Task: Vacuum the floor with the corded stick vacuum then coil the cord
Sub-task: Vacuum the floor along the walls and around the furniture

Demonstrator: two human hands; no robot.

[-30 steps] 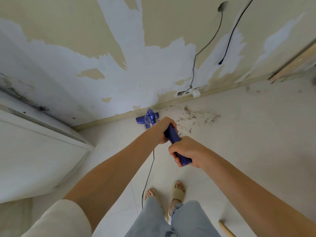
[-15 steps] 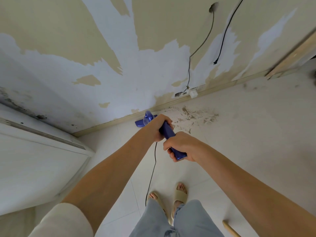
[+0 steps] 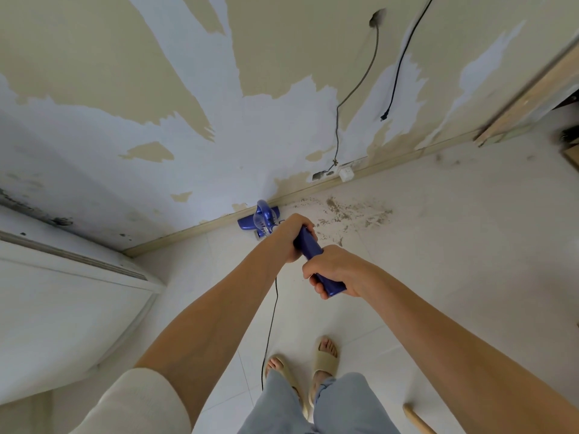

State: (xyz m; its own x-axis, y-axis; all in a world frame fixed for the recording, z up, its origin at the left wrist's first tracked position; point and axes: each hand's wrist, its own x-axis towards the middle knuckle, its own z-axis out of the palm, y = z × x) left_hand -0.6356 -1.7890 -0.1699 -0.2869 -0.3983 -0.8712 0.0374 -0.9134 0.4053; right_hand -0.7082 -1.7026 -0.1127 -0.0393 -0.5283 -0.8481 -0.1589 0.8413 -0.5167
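Here both hands grip the blue stick vacuum by its handle: the left hand is wrapped round the upper part, the right hand is clenched round the handle end nearest the person. The vacuum's head sits on the floor right against the skirting board, just left of a patch of dirt. Its black cord hangs down from the handle towards the sandalled feet.

A cream short sleeve, light blue jeans and beige slide sandals on bare-toed feet.
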